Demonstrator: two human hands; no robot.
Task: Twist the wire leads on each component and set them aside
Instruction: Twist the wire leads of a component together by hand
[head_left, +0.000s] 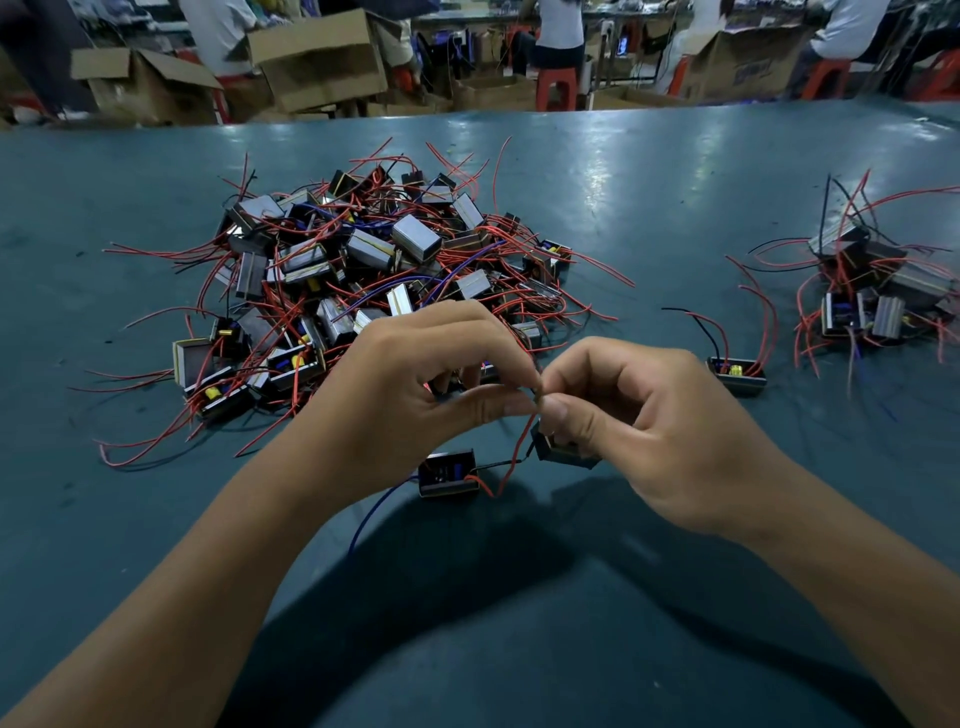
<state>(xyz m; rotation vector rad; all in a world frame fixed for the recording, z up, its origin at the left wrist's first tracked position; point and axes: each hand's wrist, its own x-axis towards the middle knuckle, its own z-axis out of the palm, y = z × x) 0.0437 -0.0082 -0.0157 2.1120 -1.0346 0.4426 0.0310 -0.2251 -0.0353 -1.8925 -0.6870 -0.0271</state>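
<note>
left hand (415, 384): pinching red/black leads (535, 392), steadying them for twisting
right hand (628, 415): pinching the same leads, component (563, 449) tucked underneath
big pile (363, 280): probably undone, far-left
small pile (878, 291): likely finished, right

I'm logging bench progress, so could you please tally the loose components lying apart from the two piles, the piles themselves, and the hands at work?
Loose components on the table: 3
Piles of components: 2
Hands pinching wire leads: 2
Total: 7
</note>
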